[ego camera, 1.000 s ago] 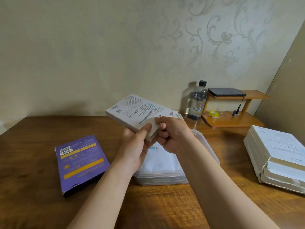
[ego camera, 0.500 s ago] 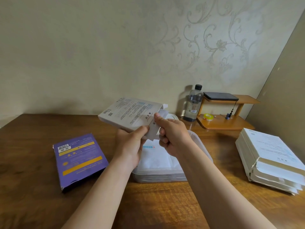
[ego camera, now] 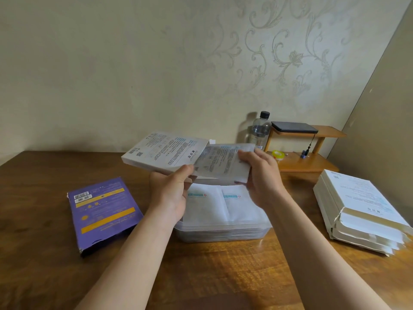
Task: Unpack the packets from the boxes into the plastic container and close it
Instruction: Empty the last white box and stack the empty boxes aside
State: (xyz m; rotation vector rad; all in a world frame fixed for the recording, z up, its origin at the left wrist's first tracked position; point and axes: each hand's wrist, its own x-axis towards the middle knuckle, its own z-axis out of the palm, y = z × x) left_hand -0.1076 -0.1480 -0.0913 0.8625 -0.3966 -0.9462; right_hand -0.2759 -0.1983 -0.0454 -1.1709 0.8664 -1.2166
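My left hand (ego camera: pixel 171 193) holds a flat white box (ego camera: pixel 163 152) by its near edge, up in the air over the table. My right hand (ego camera: pixel 262 175) grips a stack of white packets (ego camera: pixel 223 163) that sticks halfway out of the box's open right end. Below both hands stands the clear plastic container (ego camera: pixel 223 234), lidless, with white packets (ego camera: pixel 214 204) lying flat inside it. No lid can be seen.
A purple and yellow box (ego camera: pixel 102 211) lies at the left on the wooden table (ego camera: pixel 212 276). A pile of white boxes (ego camera: pixel 359 209) sits at the right. At the back right stand a water bottle (ego camera: pixel 259 130) and a small wooden shelf (ego camera: pixel 308 162) against the wall.
My right hand has pulled the packets out of the box's end towards the right. The box in my left hand has tilted flatter.
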